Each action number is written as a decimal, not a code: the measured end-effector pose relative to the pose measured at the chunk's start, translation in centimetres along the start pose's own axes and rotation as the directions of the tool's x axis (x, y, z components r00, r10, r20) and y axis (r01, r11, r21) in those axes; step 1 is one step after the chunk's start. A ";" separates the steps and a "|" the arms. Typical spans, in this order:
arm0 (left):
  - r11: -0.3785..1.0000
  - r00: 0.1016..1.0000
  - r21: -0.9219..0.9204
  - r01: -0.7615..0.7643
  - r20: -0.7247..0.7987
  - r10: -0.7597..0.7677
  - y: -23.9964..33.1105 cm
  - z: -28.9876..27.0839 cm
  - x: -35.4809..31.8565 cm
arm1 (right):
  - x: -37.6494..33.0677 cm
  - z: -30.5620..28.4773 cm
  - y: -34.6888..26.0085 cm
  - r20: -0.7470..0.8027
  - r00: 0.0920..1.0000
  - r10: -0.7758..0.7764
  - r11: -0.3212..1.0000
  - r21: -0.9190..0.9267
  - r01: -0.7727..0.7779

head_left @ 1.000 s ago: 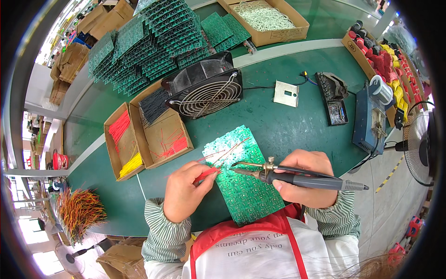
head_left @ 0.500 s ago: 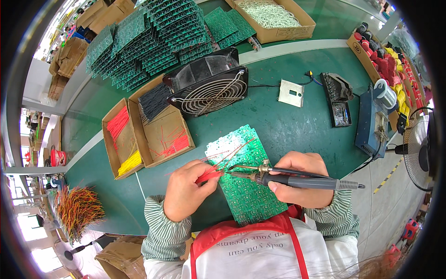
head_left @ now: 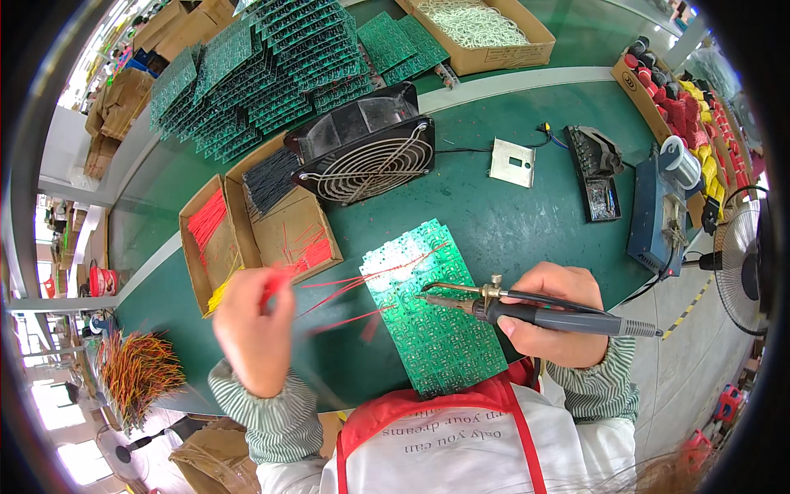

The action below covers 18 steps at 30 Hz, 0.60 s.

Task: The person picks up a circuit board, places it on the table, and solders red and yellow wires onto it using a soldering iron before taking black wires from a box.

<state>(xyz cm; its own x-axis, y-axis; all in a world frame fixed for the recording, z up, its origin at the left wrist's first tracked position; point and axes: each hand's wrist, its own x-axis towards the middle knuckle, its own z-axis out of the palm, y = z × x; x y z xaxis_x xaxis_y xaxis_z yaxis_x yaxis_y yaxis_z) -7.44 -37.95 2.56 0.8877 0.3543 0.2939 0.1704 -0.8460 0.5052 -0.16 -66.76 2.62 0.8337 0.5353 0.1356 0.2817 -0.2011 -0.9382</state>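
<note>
My right hand (head_left: 564, 309) grips a soldering iron (head_left: 559, 319) with a thin brass solder-feed tube (head_left: 461, 288) along its top. Its tip is over a green circuit board panel (head_left: 448, 337) that lies slantwise on the bench in front of me. Several thin red wires (head_left: 346, 288) run from the panel's left part out past its left edge. Left of the panel, my left hand (head_left: 255, 329) is raised and smeared by motion, its fingers closed on red wires (head_left: 277, 282). It is beside the near edge of a cardboard tray (head_left: 333, 230) with cut wires.
Black (head_left: 267, 181), red (head_left: 207, 218) and yellow wires fill the trays. Behind stand a black fan (head_left: 370, 160) and stacked circuit boards (head_left: 304, 49). To the right are a metal plate (head_left: 512, 163), a black holder (head_left: 594, 177), a blue solder feeder (head_left: 657, 218) and a floor fan (head_left: 741, 263).
My left hand has swung left, away from the panel, with red wires in its fingers. My right hand and the soldering iron have shifted slightly right.
</note>
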 end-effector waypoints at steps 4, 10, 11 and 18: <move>0.991 0.980 -0.112 -0.077 0.174 0.095 3.0 0.3 -0.4 | -0.5 -0.4 0.0 -0.036 0.999 0.015 1.000 -0.008 -0.016; 0.942 0.881 -0.320 -0.101 0.412 0.234 2.9 4.4 -1.4 | -0.5 -0.6 0.1 -0.032 0.999 0.028 0.999 -0.014 -0.028; 0.944 0.873 -0.317 -0.089 0.432 0.227 2.8 4.7 -1.3 | -0.5 -0.5 0.2 -0.034 0.999 0.029 0.999 -0.014 -0.029; 0.940 0.869 -0.337 -0.047 0.450 0.204 3.2 4.9 -1.0 | -0.2 -0.1 0.8 -0.016 0.998 0.059 0.998 0.039 -0.058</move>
<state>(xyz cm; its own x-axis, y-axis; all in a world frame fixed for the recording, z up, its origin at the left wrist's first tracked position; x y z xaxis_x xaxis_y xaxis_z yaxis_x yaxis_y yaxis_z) -5.69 -42.94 -0.13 0.9990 -0.0441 -0.0061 -0.0254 -0.6776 0.7350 -0.05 -67.15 1.92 0.8561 0.5097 0.0854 0.2144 -0.1999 -0.9561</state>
